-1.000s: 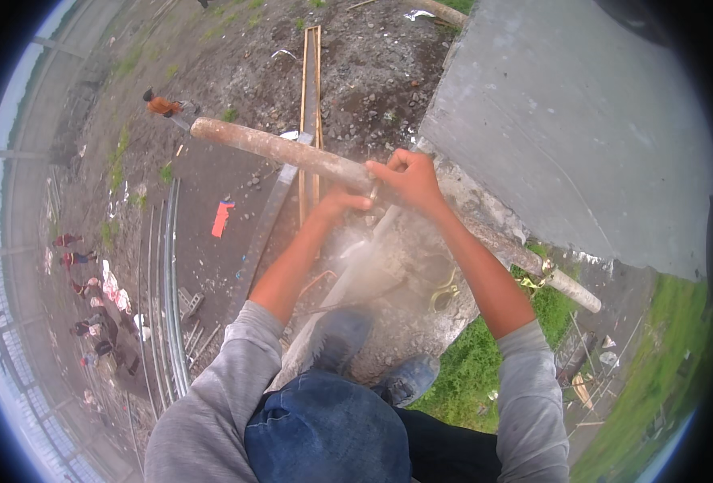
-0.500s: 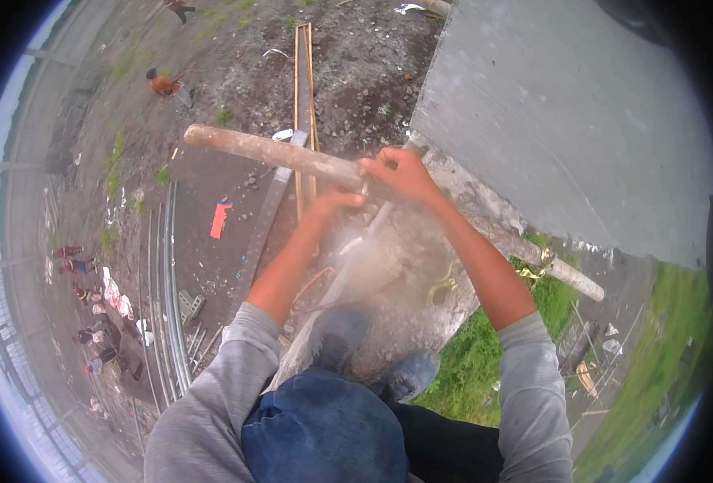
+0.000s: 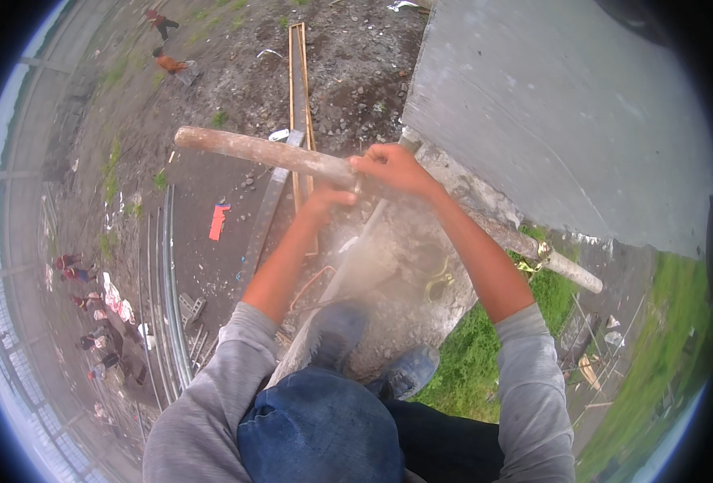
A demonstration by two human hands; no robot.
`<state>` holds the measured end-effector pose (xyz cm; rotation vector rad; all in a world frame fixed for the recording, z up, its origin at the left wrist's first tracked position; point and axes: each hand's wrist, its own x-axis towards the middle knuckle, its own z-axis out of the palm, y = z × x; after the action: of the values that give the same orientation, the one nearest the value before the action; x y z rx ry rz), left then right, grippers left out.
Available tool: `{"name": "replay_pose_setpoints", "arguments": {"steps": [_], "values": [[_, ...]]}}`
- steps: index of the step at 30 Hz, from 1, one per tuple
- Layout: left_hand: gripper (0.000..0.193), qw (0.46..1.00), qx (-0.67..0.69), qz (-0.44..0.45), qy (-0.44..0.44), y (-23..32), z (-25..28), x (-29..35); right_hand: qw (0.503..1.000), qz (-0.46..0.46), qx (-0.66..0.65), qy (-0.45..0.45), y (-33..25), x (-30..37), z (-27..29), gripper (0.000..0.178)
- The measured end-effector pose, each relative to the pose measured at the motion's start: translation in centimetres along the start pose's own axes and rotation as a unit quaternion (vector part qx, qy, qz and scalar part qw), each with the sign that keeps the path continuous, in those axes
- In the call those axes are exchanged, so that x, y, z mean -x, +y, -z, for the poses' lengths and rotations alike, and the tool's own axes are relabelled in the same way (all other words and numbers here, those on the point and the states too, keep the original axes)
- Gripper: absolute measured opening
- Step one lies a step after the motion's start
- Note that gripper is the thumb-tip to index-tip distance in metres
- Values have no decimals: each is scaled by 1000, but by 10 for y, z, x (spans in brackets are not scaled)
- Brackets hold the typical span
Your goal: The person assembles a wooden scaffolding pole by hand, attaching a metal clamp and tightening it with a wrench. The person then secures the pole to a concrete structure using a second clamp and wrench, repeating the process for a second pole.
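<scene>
A round wooden pole (image 3: 252, 149) lies crosswise beyond the top of a rough concrete ledge, its left end jutting out over the ground. At the pole, my right hand (image 3: 397, 171) is closed, thumb and fingertips pinched together on something too small to make out. Just below the pole, my left hand (image 3: 328, 201) is curled, thumb pointing right toward the same spot; what its fingers hold is hidden. Between the two hands a thin pale strand seems to show against the wood. Farther right, yellow strapping (image 3: 543, 251) is wound around another stretch of pole (image 3: 574, 274).
My shoes (image 3: 336, 334) stand on the dusty concrete ledge (image 3: 389, 282), high above the ground. A large grey concrete slab (image 3: 558, 121) rises at right. Long boards (image 3: 298, 88), metal pipes (image 3: 167, 282) and a red piece (image 3: 218, 221) lie below. Several people are down at left.
Both hands stay at the same part of the pole, with only slight finger movement. The whole view has shifted a little. On the ground, a person in orange has changed posture.
</scene>
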<state>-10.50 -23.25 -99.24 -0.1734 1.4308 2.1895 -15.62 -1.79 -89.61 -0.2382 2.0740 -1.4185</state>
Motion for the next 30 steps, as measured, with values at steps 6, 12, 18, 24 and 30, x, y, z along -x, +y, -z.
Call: {"name": "replay_pose_setpoints", "arguments": {"steps": [6,12,18,24,30], "values": [[92,1000,-10,-10,0,3,-2,2,997,24,-66,19,0,3,-3,35],[97,999,7,-37,-33,7,-9,-1,984,102,-142,-25,18,3,10,39],[93,1000,6,-10,-12,1,-2,2,996,-33,-55,67,8,6,-7,36],[91,1000,6,-5,-5,9,-10,10,985,7,-167,44,-4,12,-9,36],[89,1000,9,-7,0,4,-8,9,989,-40,-139,4,1,8,2,38]]}}
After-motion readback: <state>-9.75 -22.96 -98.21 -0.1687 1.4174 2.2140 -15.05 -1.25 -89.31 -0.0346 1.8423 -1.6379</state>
